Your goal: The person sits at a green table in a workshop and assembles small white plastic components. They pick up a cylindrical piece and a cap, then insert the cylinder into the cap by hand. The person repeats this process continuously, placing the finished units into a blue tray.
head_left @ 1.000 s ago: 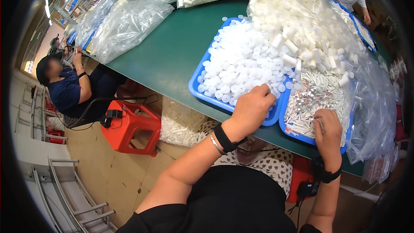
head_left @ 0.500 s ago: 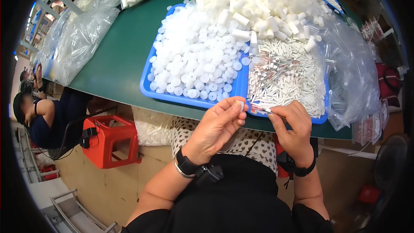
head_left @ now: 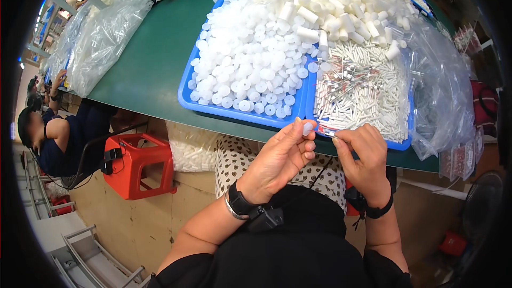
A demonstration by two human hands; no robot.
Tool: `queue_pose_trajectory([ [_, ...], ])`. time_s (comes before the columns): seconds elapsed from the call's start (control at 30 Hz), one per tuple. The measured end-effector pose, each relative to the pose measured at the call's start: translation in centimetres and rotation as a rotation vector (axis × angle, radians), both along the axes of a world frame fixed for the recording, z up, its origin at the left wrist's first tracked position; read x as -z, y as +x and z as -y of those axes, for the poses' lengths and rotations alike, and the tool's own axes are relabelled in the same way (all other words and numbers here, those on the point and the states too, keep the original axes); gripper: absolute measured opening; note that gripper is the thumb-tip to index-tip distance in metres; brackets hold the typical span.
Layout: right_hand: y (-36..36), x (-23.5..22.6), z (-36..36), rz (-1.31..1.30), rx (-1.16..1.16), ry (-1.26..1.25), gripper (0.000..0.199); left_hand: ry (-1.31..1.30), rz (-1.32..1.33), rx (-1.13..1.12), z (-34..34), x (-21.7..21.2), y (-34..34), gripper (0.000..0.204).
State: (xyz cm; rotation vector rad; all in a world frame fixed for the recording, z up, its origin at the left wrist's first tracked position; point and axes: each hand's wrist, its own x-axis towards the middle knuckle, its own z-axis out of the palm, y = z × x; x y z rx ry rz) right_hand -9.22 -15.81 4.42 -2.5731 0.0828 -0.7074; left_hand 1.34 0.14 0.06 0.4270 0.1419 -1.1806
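Observation:
My left hand (head_left: 280, 162) pinches a small translucent white plastic disc (head_left: 307, 128) between thumb and forefinger, in front of the gap between two blue trays. Close to its right, my right hand (head_left: 365, 152) has thumb and forefinger closed on a thin rod-like piece (head_left: 329, 133) with a white end, pointing toward the disc. The two pieces are apart. Many similar discs (head_left: 250, 69) heap up in the left blue tray (head_left: 234, 117). Short white tubes (head_left: 373, 101), with some thin reddish and metallic pieces on top, fill the right blue tray (head_left: 401, 144).
Thick white foam-like cylinders (head_left: 341, 21) spill from a clear bag behind the trays. Clear plastic bags (head_left: 440, 96) lie at the right and far left of the green table (head_left: 144, 64). A red stool (head_left: 141, 165) stands at left, near a seated person (head_left: 58, 133).
The disc in my left hand has turned and now shows more of its face. My right hand keeps its pinch almost unmoved. The whole view has shifted slightly.

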Motion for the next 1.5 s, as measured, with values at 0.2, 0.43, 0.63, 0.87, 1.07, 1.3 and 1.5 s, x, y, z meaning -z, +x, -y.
queue_pose_trajectory([
  [0.2, -0.2, -0.4, -0.3, 0.027, -0.061, -0.147, 0.015, 0.170, 0.233, -0.067, 0.2, -0.2, -0.9, 0.029],
  [0.43, -0.4, 1.7, -1.7, 0.031, -0.009, 0.117, 0.007, 0.046, 0.134, -0.044, 0.7, 0.5, -2.5, 0.030],
  [0.63, -0.7, 1.3, -2.0, -0.217, 0.040, 0.684, 0.004, 0.051, 0.165, 0.042, 0.5, 1.8, -2.5, 0.032],
  [0.87, -0.2, 0.7, -0.8, -0.181, -0.063, 0.311, 0.007, 0.095, 0.193, -0.061, -0.4, 1.5, -1.8, 0.028],
  [1.07, 0.6, 0.3, 3.9, -0.165, 0.127, -0.243, 0.007, 0.202, 0.318, -0.082, -0.4, 0.5, -1.9, 0.029],
  [1.3, 1.7, 1.8, 5.0, -0.286, 0.104, -0.463, 0.005, 0.256, 0.329, -0.098, -0.3, 0.4, -1.9, 0.035],
  [1.5, 1.0, 2.3, 4.9, -0.167, 0.128, -0.251, 0.007, 0.265, 0.333, -0.112, -0.2, 0.1, -1.6, 0.040],
])
